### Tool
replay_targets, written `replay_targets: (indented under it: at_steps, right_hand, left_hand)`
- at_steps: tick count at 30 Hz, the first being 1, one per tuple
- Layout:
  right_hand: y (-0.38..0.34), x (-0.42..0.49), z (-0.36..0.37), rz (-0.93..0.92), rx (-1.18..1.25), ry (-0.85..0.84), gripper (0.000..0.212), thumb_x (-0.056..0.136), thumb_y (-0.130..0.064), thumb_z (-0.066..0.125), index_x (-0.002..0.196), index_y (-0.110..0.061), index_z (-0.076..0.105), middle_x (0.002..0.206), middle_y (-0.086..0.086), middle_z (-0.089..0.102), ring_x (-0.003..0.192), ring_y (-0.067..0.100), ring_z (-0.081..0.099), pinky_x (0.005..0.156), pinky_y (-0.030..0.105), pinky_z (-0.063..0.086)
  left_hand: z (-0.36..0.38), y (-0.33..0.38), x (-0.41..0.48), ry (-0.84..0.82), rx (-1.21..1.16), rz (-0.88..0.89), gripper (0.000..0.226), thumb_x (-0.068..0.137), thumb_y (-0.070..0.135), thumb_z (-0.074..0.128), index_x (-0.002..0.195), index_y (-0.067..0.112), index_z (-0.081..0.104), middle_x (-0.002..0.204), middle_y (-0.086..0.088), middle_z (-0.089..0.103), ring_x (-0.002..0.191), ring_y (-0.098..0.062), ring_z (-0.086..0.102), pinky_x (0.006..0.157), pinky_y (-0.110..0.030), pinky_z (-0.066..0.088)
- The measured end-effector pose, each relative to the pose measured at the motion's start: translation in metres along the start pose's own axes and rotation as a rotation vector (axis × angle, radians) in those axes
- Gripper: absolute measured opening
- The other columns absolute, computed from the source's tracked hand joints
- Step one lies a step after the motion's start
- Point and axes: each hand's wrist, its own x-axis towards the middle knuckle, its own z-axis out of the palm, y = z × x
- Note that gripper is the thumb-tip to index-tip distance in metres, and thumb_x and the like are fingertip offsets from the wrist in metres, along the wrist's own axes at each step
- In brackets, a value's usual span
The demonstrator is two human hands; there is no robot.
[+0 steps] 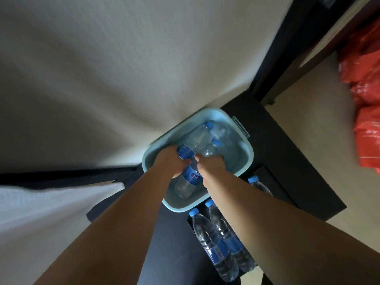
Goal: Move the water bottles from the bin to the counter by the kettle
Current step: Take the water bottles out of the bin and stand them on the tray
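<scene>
Two hands [174, 161] in blue bin [249, 157], dark floor [287, 161], cream wall [123, 68].

Pale textured wall [102, 68], dark furniture [287, 161], beige floor [318, 124], red bags [366, 89] right.

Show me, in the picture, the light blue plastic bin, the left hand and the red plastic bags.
light blue plastic bin [247, 150]: head view, right rim.
left hand [171, 161]: head view, back of hand.
red plastic bags [368, 99]: head view, crumpled front.
</scene>
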Motion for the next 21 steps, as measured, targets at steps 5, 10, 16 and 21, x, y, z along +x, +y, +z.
replay_targets:
  at_steps: [5, 10, 16, 21]
  right_hand:
    - [-0.003, -0.034, -0.018, -0.151, -0.115, 0.027, 0.051, 0.085, -0.039, 0.082, 0.116, -0.024, 0.045, 0.081, -0.003, 0.058, 0.059, 0.012, 0.057, 0.043, 0.019, 0.042]
    - [-0.016, -0.066, -0.052, -0.371, -0.178, -0.127, 0.050, 0.085, -0.039, 0.083, 0.121, -0.022, 0.052, 0.096, -0.008, 0.060, 0.071, 0.000, 0.060, 0.045, 0.011, 0.041]
    - [-0.044, -0.099, -0.106, -0.585, -0.271, -0.308, 0.029, 0.081, -0.038, 0.080, 0.106, -0.033, 0.065, 0.083, -0.011, 0.073, 0.067, -0.003, 0.071, 0.051, 0.011, 0.047]
    - [-0.046, -0.100, -0.143, -0.590, -0.460, -0.442, 0.032, 0.075, -0.045, 0.073, 0.106, -0.037, 0.072, 0.096, -0.004, 0.078, 0.088, 0.013, 0.077, 0.072, 0.033, 0.063]
  left_hand:
    - [-0.012, 0.000, -0.037, 0.079, -0.108, -0.052, 0.038, 0.086, 0.051, 0.076, 0.106, 0.023, 0.060, 0.082, 0.006, 0.067, 0.070, -0.015, 0.065, 0.066, -0.030, 0.051]
    - [-0.029, 0.007, -0.087, 0.170, -0.310, -0.054, 0.037, 0.085, 0.046, 0.078, 0.111, 0.023, 0.066, 0.099, 0.003, 0.071, 0.074, -0.013, 0.067, 0.059, -0.028, 0.052]
    - [-0.022, 0.027, -0.164, 0.248, -0.627, -0.141, 0.032, 0.084, 0.054, 0.075, 0.105, 0.032, 0.065, 0.088, 0.011, 0.070, 0.074, -0.006, 0.066, 0.054, -0.022, 0.043]
    - [0.029, 0.043, -0.219, 0.219, -0.803, -0.224, 0.044, 0.082, 0.059, 0.075, 0.111, 0.029, 0.063, 0.094, 0.010, 0.072, 0.077, -0.008, 0.070, 0.052, -0.019, 0.046]
